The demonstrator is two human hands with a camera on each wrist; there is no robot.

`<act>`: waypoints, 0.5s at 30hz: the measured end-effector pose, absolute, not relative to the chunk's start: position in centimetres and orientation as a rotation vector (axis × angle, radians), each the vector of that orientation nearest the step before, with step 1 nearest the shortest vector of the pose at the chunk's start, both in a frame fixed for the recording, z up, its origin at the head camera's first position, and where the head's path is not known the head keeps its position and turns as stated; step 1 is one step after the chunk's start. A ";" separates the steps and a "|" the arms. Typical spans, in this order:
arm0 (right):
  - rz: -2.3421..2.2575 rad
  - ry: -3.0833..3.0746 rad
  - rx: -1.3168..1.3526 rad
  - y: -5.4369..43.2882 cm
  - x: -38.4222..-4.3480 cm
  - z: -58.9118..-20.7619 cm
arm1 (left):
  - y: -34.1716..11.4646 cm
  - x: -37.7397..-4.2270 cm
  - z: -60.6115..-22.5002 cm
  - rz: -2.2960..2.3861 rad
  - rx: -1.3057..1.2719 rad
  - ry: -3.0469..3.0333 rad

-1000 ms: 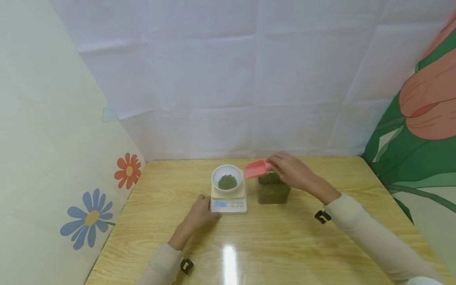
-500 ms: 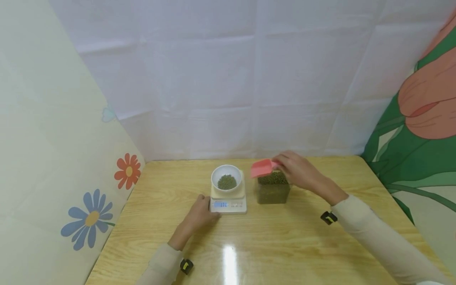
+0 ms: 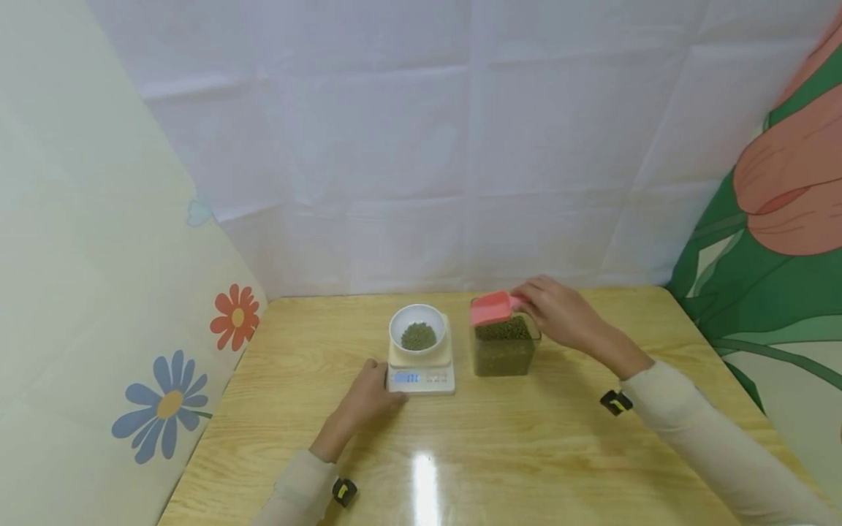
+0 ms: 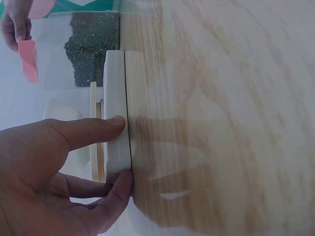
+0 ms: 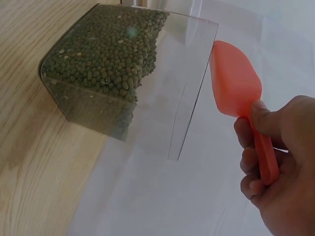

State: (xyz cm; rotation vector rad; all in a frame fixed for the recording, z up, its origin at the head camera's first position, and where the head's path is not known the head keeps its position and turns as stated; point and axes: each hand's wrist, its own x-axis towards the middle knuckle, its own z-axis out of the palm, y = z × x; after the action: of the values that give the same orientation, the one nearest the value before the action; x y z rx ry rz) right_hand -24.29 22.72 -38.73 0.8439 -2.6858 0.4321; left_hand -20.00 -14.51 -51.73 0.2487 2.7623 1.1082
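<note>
My right hand [image 3: 555,310] grips the handle of a pink scoop [image 3: 491,308], held above the clear plastic container [image 3: 503,359]. In the right wrist view the scoop [image 5: 237,78] looks empty and is close to the container's rim, while green mung beans [image 5: 106,56] fill the lower part of the container. Left of it stands a white kitchen scale [image 3: 439,388] with a lit display. On its plate sits a white bowl [image 3: 397,327] with a small heap of mung beans [image 3: 418,336]. My left hand [image 3: 370,394] holds the scale's front left corner, thumb along the front edge [image 4: 115,142].
The scale and container stand side by side on a wood-grain table [image 3: 500,453]. A white cloth backdrop [image 3: 395,168] rises behind it. Flower-patterned panels [image 3: 85,277] flank the table on both sides.
My right hand has drawn the scoop to the right, from the gap beside the bowl to above the container. My left hand and the scale have stayed in place.
</note>
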 end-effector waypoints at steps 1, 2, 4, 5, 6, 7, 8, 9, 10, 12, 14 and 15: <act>0.429 -2.682 0.844 22.8 -24.3 -38.7 | -14.5 -20.0 -51.7 1.105 0.249 2.764; 0.424 -2.682 0.839 22.9 -24.3 -38.7 | -14.5 -20.0 -51.7 1.102 0.249 2.765; 0.417 -2.688 0.831 23.1 -24.3 -38.6 | -14.5 -20.0 -51.7 1.097 0.247 2.767; 0.411 -2.695 0.826 23.1 -24.3 -38.6 | -14.4 -20.0 -51.7 1.097 0.247 2.767; 0.407 -2.701 0.823 23.2 -24.2 -38.5 | -14.4 -19.9 -51.6 1.097 0.247 2.768; 0.408 -2.709 0.822 23.3 -24.2 -38.5 | -14.4 -19.9 -51.6 1.097 0.247 2.768; 0.409 -2.717 0.819 23.3 -24.1 -38.4 | -14.4 -19.9 -51.6 1.098 0.248 2.767; 0.406 -2.725 0.817 23.4 -24.1 -38.3 | -14.4 -19.9 -51.6 1.099 0.249 2.767; 0.405 -2.728 0.817 23.4 -24.0 -38.3 | -14.4 -19.9 -51.6 1.100 0.252 2.767; 0.402 -2.725 0.824 23.5 -24.0 -38.3 | -14.4 -19.9 -51.6 1.101 0.255 2.767; 0.397 -2.722 0.830 23.5 -24.0 -38.3 | -14.4 -19.9 -51.6 1.101 0.257 2.769; 0.393 -2.720 0.832 23.6 -24.0 -38.3 | -14.4 -19.9 -51.6 1.101 0.259 2.770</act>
State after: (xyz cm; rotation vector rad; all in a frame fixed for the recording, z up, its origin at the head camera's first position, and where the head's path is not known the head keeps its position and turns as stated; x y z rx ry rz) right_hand -24.01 23.56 -38.32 0.8316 -2.7196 0.3926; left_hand -19.88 -14.42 -51.62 0.2587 2.7696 1.1013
